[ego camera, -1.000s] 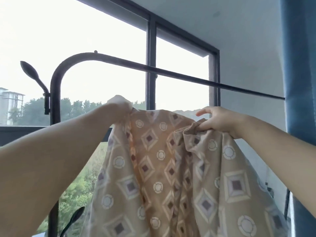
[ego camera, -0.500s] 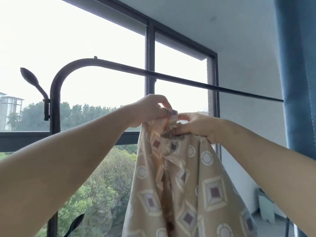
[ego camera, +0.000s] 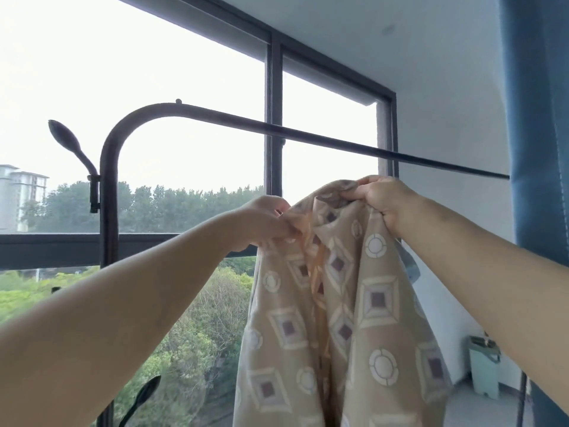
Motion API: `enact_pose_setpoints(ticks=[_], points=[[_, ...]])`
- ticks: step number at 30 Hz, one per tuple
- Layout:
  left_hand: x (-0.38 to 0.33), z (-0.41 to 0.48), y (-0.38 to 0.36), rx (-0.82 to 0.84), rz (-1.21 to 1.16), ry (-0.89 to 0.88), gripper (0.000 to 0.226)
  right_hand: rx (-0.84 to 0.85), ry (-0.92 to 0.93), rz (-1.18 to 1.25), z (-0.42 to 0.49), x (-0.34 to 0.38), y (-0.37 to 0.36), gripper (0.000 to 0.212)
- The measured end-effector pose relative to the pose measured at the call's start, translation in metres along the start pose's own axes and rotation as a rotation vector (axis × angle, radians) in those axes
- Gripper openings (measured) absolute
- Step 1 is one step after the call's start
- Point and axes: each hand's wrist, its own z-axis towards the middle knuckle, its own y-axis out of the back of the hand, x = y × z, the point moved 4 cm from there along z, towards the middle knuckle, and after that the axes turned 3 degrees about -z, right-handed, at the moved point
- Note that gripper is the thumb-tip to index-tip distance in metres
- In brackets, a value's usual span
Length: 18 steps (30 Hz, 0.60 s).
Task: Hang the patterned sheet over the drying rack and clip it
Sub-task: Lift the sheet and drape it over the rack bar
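The sheet hangs bunched from your two hands, below the rack's bar and on your side of it; none of it lies over the bar yet. Your right hand grips a gathered fold at the sheet's highest point, fingers curled round the cloth. Your left hand pinches the edge just beside it, a little lower. With the grips this close, the cloth falls in deep folds rather than spread, and its lower part runs out of view. The bar slants across above both hands, from the curved post on the left toward the blue curtain on the right. The risk, as I judge it, is in the throw: from grips this near one another you would put a rope of cloth over the bar, not a flat sheet, and it could slide to one side. If too little cloth goes over, the heavier hanging side could drag it all back off before a clip goes on. The bar looks thin and smooth, so expect little friction. Mind the leaf-shaped hook on the post, and the lower one, which could snag a corner if you spread leftward. No clips show here, so freeing one hand to fetch one is where the sheet is likeliest to slip. A pale bin stands on the floor at the right, well apart.
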Motion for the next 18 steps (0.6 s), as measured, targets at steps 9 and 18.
enact_pose_setpoints(ticks=[9,18], points=[[0.017,-0.003,0.035,-0.336,-0.224,0.092,0.028,-0.306,0.203,0.040,0.010,0.029,0.044,0.021],[0.015,-0.010,0.058,-0.315,-0.029,-0.028,0.028,-0.095,0.062,-0.437,-0.004,-0.019,0.041,0.014]])
